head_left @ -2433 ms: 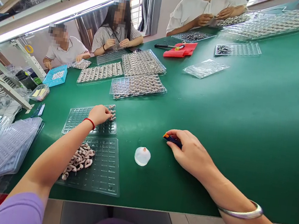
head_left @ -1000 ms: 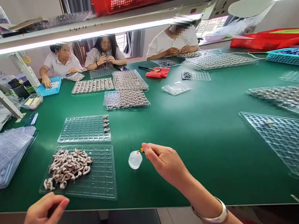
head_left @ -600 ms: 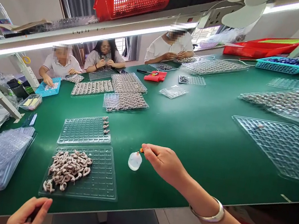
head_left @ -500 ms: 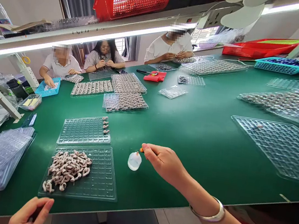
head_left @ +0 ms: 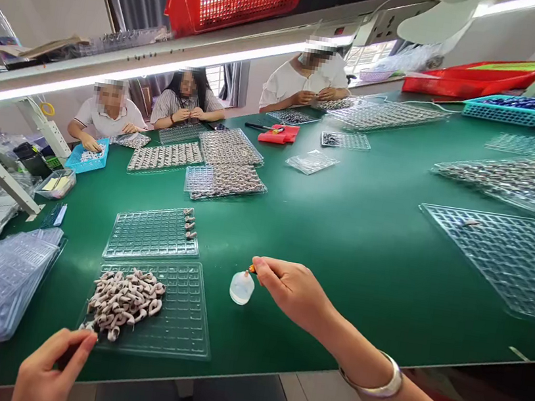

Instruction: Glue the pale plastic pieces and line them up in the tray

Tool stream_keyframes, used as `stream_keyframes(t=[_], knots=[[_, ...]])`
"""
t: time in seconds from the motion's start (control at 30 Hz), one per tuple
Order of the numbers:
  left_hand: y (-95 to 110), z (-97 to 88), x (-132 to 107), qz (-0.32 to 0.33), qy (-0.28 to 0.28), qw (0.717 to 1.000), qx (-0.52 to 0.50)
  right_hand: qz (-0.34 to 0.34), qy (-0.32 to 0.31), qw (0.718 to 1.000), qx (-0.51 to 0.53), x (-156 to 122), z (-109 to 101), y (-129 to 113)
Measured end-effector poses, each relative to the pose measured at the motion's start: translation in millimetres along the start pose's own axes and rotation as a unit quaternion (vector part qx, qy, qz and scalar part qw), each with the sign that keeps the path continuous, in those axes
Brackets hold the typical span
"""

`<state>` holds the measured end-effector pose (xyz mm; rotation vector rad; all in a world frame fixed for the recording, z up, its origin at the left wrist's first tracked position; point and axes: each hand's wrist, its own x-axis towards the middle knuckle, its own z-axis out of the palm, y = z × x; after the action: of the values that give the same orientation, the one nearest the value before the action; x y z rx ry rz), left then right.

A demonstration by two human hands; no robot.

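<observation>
My right hand (head_left: 292, 290) is closed in a pinch on a small orange piece (head_left: 252, 269), mostly hidden by the fingers. It is right beside the tip of a small translucent bottle (head_left: 241, 288) holding clear liquid; whether they touch I cannot tell. My left hand (head_left: 56, 363) is at the near left corner of a clear compartment tray (head_left: 187, 309), thumb and forefinger pinched together by the closest pieces. What lies between those fingertips is too small to make out. A pile of small beige curved pieces (head_left: 127, 300) covers the tray's left half.
Behind it is another clear tray (head_left: 143, 233) with several beige pieces along its right edge. Stacked empty trays (head_left: 2, 283) lie at left. A tray with one piece (head_left: 502, 260) and a filled tray (head_left: 524, 180) are at right. Three people sit across the green table (head_left: 342, 237).
My left hand has moved up and forward, from below the table edge to the tray's near left corner. My right hand and the bottle have stayed practically in place.
</observation>
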<state>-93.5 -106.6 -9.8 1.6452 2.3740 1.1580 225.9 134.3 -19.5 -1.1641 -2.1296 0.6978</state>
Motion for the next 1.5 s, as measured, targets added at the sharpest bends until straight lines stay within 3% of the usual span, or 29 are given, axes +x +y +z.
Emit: stream_keyframes(t=[0.1,0.2,0.23,0.3,0.47,0.57,0.63,0.77,0.93,1.07,1.27,1.37,1.5], knots=[[1.4,2.3,35.6,0.056,-0.022,0.997,0.044,0.013,0.020,0.999,-0.025,-1.0,1.0,10.9],[2.6,17.7,80.8,0.089,-0.100,0.987,0.092,0.042,0.057,0.995,-0.066,-2.6,5.5,33.8],[0.3,25.0,95.4,0.097,-0.149,0.978,0.111,0.051,0.065,0.993,-0.080,-3.1,8.1,42.9],[-9.5,39.6,120.3,0.092,-0.193,0.969,0.121,0.057,0.071,0.991,-0.103,-5.2,14.1,59.9],[-42.0,53.1,146.6,0.073,-0.251,0.956,0.136,0.051,0.093,0.985,-0.139,-25.6,20.2,77.9],[-48.1,46.9,145.8,0.068,-0.246,0.956,0.145,0.044,0.119,0.989,-0.077,-42.0,21.6,71.5],[-40.6,45.2,141.1,0.066,-0.226,0.960,0.154,0.039,0.099,0.994,0.011,-48.0,26.9,64.9],[0.1,59.1,121.4,0.091,-0.209,0.962,0.152,0.045,0.023,0.995,0.084,-45.1,45.9,56.3],[43.6,88.8,101.3,0.120,-0.283,0.942,0.132,0.057,0.000,0.996,0.062,-40.1,56.8,52.1],[49.0,97.2,99.1,0.096,-0.294,0.944,0.114,0.080,0.024,0.987,0.135,-52.6,58.6,36.9],[55.9,88.7,79.3,0.044,-0.247,0.967,0.035,0.101,-0.038,0.931,0.348,-75.7,81.7,-10.1],[60.7,85.5,62.7,0.019,-0.217,0.973,-0.072,0.100,-0.035,0.920,0.377,-68.5,96.3,-34.6],[65.0,85.4,46.3,-0.009,-0.234,0.959,-0.158,0.091,-0.064,0.913,0.393,-48.7,105.6,-54.2]])
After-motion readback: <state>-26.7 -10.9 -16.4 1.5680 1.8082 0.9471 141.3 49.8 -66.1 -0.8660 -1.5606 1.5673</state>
